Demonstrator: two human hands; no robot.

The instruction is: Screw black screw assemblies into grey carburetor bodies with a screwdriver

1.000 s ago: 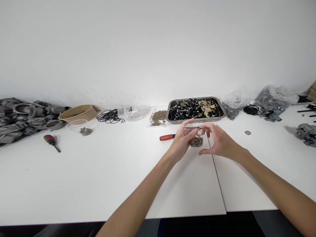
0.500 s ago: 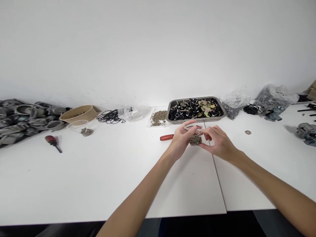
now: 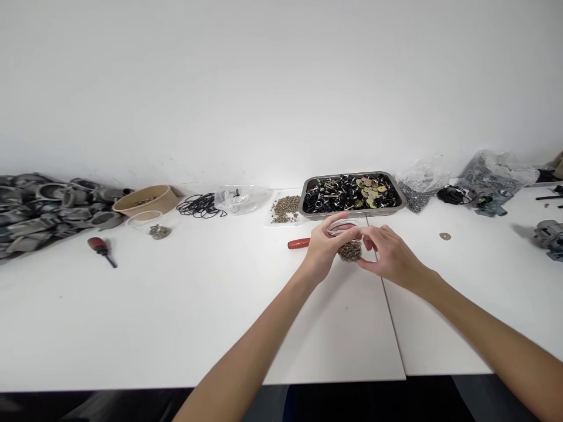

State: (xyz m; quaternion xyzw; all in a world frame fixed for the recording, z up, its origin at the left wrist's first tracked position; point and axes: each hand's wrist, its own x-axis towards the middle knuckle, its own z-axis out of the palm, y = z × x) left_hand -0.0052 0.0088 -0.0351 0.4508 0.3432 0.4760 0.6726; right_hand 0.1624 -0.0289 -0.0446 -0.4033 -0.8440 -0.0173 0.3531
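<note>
Between my two hands is a clear plastic tub with a pale rim and many small brass-coloured parts gathered in its bottom. My left hand is closed around its left side, with the thumb across the front. At the right side, my right hand grips it with bent fingers above and the thumb lower down. The tub is raised over the white table. Just behind my left hand lies a tool with a red handle; its other end is hidden.
A metal tray of black and yellowish parts stands behind my hands, beside a shallow clear tray of brass parts. Leftward are black rings, a cardboard tub, a red-handled screwdriver and grey castings. A flat disc lies right.
The view has shifted slightly, so things on the table appear a little further right. Both hands keep their hold, and more of the brass-coloured parts show at the tub's bottom.
</note>
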